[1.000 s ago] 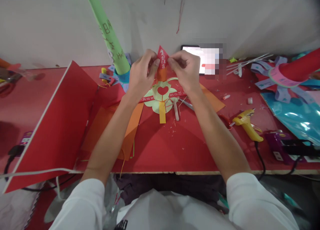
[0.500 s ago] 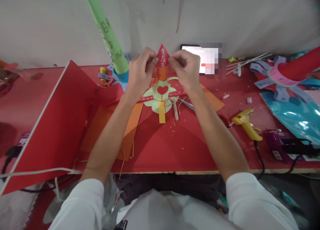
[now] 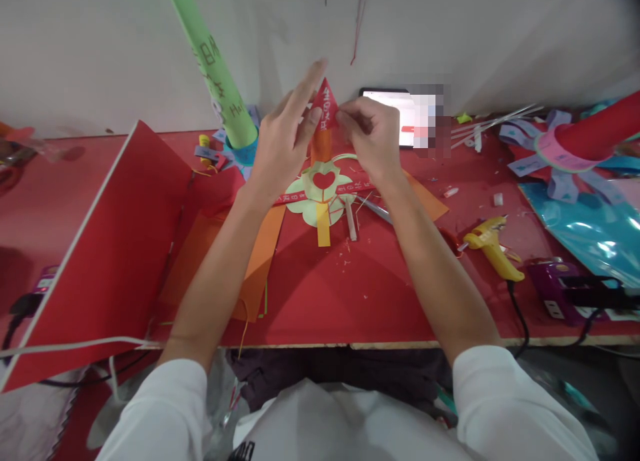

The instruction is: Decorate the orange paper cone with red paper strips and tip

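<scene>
A red paper cone (image 3: 327,104) with white lettering stands at the back middle, on top of an orange paper tube (image 3: 321,145). My right hand (image 3: 375,131) pinches the cone's right edge between thumb and fingertips. On the other side, my left hand (image 3: 285,131) has its forefinger stretched up past the tip, while its thumb rests by the cone's left edge. Below the tube is a pale green paper flower base (image 3: 310,211) bearing a red heart (image 3: 324,180), a lettered red strip (image 3: 293,197) and a yellow strip (image 3: 324,231).
A yellow glue gun (image 3: 495,247) lies at right, near a purple power strip (image 3: 550,284). Scissors (image 3: 375,209) lie under my right forearm. A tall green paper tube (image 3: 215,74) leans back left. A red board (image 3: 120,247) stands at left beside orange sheets (image 3: 260,267). A tablet (image 3: 400,104) leans on the wall.
My left forefinger has come away from the cone's edge and now points upward. The cone has turned slightly, and its lettering faces more to one side. The right hand keeps its pinch.
</scene>
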The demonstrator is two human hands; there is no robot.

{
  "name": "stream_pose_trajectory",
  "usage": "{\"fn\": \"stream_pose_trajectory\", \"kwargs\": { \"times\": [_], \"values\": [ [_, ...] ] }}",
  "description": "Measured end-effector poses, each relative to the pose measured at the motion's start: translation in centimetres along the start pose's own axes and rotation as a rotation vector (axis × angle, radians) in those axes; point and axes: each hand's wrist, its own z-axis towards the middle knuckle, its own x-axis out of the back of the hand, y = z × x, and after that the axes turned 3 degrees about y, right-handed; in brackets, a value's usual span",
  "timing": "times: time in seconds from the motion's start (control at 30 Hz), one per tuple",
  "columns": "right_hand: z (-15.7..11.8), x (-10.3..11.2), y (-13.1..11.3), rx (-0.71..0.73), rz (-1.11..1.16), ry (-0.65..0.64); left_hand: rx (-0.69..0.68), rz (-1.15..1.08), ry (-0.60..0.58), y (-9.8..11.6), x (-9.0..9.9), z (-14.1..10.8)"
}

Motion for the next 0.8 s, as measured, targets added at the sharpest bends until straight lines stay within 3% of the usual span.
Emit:
{"fn": "stream_pose_trajectory", "kwargs": {
  "times": [0.23,0.4,0.47,0.57,0.7,0.8],
  "values": [
    [-0.1,0.8,-1.6,0.021,-0.116,-0.027,0.008,0.047,-0.038,-0.5,0.2,0.3],
    [-2.1,3.9,-3.3,-0.030,-0.158,0.041,0.024,0.007,0.013,-1.2,0.0,0.2],
    [-3.8,5.7,-4.0,-0.001,-0.122,0.075,0.038,-0.012,0.026,-1.1,-0.1,0.2],
    [-7.3,8.8,-5.1,-0.025,-0.156,0.027,0.034,-0.038,0.002,-0.6,-0.1,0.4],
    [-12.9,13.5,-5.7,-0.093,-0.440,0.052,0.059,0.004,-0.019,0.3,0.1,0.5],
    [-17.2,17.3,-4.9,-0.156,-0.734,0.117,0.088,0.090,-0.089,0.6,0.0,0.5]
  ]
}}
